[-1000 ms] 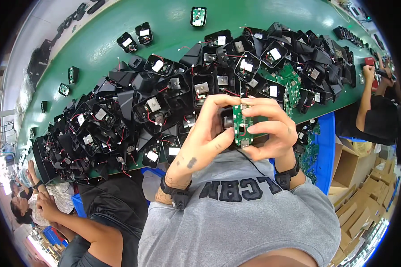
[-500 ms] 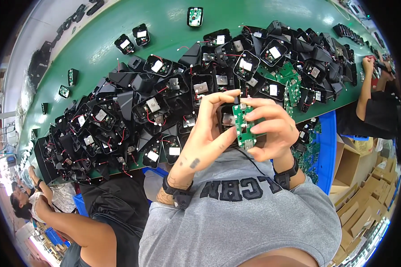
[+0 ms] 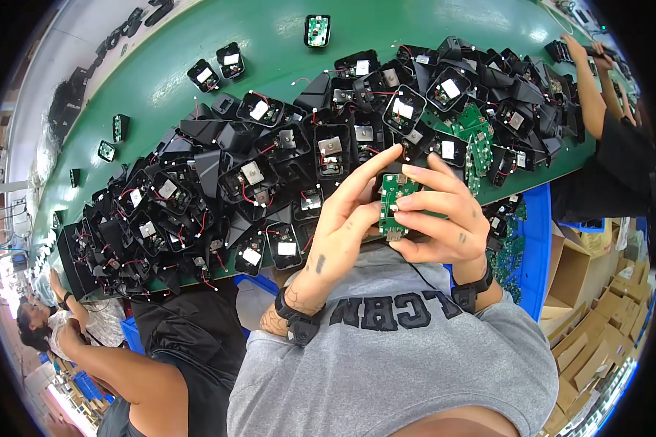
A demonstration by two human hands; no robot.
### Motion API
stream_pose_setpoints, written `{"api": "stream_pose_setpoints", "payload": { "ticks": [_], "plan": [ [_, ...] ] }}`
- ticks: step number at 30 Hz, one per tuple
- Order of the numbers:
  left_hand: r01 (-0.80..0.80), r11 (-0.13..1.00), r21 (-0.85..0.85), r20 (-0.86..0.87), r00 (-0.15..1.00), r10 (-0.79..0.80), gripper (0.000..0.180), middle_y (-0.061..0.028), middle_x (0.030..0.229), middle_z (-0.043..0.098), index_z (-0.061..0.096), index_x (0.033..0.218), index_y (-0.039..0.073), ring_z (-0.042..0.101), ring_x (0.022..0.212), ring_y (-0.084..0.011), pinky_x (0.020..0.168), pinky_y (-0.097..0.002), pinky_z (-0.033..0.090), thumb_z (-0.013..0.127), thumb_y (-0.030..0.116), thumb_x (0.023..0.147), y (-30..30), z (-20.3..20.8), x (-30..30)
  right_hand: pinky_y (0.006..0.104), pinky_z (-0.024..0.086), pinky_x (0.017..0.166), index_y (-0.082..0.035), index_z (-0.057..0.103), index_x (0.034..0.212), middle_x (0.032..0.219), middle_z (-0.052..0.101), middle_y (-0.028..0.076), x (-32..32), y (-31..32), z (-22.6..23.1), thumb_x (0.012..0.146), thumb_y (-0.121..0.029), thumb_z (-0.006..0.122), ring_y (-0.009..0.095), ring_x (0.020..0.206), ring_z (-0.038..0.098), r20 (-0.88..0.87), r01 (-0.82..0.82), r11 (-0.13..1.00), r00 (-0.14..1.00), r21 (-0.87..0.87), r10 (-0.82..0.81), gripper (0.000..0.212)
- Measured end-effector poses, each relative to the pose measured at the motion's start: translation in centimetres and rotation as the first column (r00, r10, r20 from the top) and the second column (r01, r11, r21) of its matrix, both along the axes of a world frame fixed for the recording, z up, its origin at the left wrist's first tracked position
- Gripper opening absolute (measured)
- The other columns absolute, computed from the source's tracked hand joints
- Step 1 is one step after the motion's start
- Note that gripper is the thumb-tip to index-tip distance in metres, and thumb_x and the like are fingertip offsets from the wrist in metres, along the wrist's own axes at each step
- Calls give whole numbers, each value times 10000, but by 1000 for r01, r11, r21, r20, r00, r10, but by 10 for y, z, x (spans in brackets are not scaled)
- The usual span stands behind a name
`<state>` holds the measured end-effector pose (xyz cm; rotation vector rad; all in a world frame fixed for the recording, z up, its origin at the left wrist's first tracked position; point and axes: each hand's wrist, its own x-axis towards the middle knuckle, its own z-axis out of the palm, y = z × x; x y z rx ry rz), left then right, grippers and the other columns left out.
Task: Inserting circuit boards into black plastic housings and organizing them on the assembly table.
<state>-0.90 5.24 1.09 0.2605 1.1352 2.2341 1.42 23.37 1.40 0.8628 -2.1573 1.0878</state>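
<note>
Above my lap I hold a small green circuit board upright, with a metal port at its lower end. My right hand grips it from the right, its fingers bent across the board's face and the thumb below. From the left, the thumb of my left hand presses the board's edge, while the index finger stretches up past its top. The left hand's other fingers are mostly hidden. A thin black cable runs down over my shirt beneath the board.
Black plastic housings with red wires are heaped across the green table. Loose circuit boards lie right of my hands, more in a blue bin. Cardboard boxes stand at right. Co-workers sit on both sides.
My left index finger has straightened, and the dark piece at the board's top no longer shows there. My right fingers have shifted over the board. The right co-worker's arms have reached farther up the table.
</note>
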Motion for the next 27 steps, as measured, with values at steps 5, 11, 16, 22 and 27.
{"api": "stream_pose_setpoints", "payload": {
  "ticks": [5,11,16,22,27],
  "plan": [
    [-57,974,218,184,983,16,616,-130,1315,488,240,1485,64,524,1151,-188,910,-322,487,395,36,889,4,11,7,577,349,1060,-97,703,931,1028,675,28,-5,3,8,589,-100,812,317,1107,617,18,59,997,998,57,-60,359],
    [-122,992,10,1,993,122,620,-141,1313,468,237,1469,45,487,1189,-199,1005,-348,405,531,45,923,11,6,11,600,340,1062,-88,705,911,1025,674,12,0,6,10,611,-119,801,258,1078,630,-51,136,977,990,163,-129,316],
    [-138,990,26,-74,987,140,618,-141,1329,449,202,1475,41,470,1201,-194,1039,-345,359,499,39,933,16,9,16,632,351,1035,-109,705,904,1003,684,17,1,6,11,608,-156,820,300,1077,619,-30,146,980,989,138,-143,322],
    [-154,988,9,-60,986,154,589,-143,1321,464,201,1476,47,486,1190,-187,1000,-318,402,457,14,947,15,3,14,613,310,1057,-98,696,920,1033,674,7,-5,9,16,562,-114,803,313,1108,585,71,55,988,995,144,-66,374],
    [-156,987,-28,-278,950,143,602,-158,1341,450,157,1485,2,465,1233,-211,1057,-338,347,421,-8,943,20,0,12,417,428,1014,23,628,1076,1285,512,224,-2,-6,8,738,-44,716,285,1190,532,429,284,847,900,-449,-74,356]
  ]
}}
